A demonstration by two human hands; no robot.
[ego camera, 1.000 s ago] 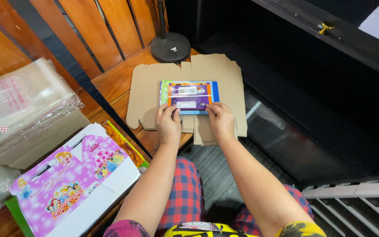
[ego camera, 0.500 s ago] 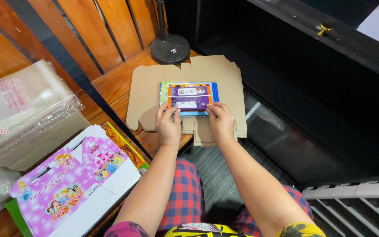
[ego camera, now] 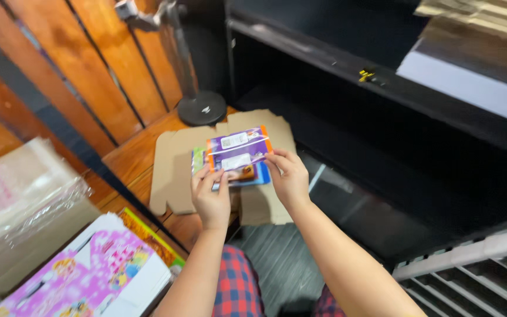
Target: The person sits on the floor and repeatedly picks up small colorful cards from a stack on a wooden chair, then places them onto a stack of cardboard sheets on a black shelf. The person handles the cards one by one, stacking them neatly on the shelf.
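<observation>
A small purple and orange packet [ego camera: 239, 151] is lifted at a tilt between both hands, just above a blue-edged flat pack [ego camera: 253, 175] that lies beneath it on a flattened brown cardboard sheet [ego camera: 174, 170]. The left hand [ego camera: 209, 196] sits below and to the left of the packet, its fingers curled upward so the fingertips pinch the packet's lower left edge. The right hand [ego camera: 289, 179] is at the packet's right side, fingers partly bent, thumb and fingertips gripping the right edge; neither hand is fully closed, both clasp the packet lightly at its rim. The cardboard sheet rests on a wooden ledge [ego camera: 136, 161] in front of the person, whose lap shows red and blue checked fabric [ego camera: 239, 287]. Beyond the sheet stands a round black base [ego camera: 202, 108] with a pole rising from it, against slanted orange wooden boards [ego camera: 60, 70]. To the left lie clear plastic-wrapped bundles [ego camera: 27, 199] and, nearer, a pink and white printed box [ego camera: 98, 276] with cartoon figures. To the right is a dark black shelf unit [ego camera: 382, 88]
</observation>
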